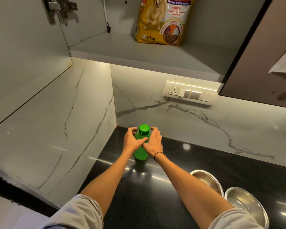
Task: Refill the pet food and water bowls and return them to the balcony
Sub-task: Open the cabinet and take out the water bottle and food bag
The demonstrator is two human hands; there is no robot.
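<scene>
Both hands wrapping the upper body of the green plastic bottle [141, 146] with its green screw cap [144, 128]: left hand [132, 140] curling round the left shoulder, right hand [153, 142] round the right, thumbs meeting across the front. Standing upright on the glossy black stone bench [180, 162], deep in the corner where the two white marble-veined walls [196, 123] are meeting.

Likely gripping to lift or uncap for the water refill. Risking a slip if the plastic is wet, with both palms sitting high near the neck; squeezing hard once the cap is off probably sending water over the bench. Tipping toward the side wall also possible, given so little room on the left.

Two round stainless-steel bowls [210, 180] sitting apart from the bottle at lower right, touching or nearly touching each other, the nearer one [244, 205] looking close to the bench's front edge: an elbow swinging back possibly knocking it off. Cannot tell from here whether either holds anything.

Open bench stretching between bottle and bowls. Overhead, the yellow dog-food bag [162, 22] standing on the grey cabinet shelf [139, 53], its front lip and the open door [23, 47] crowding any upward lift.
</scene>
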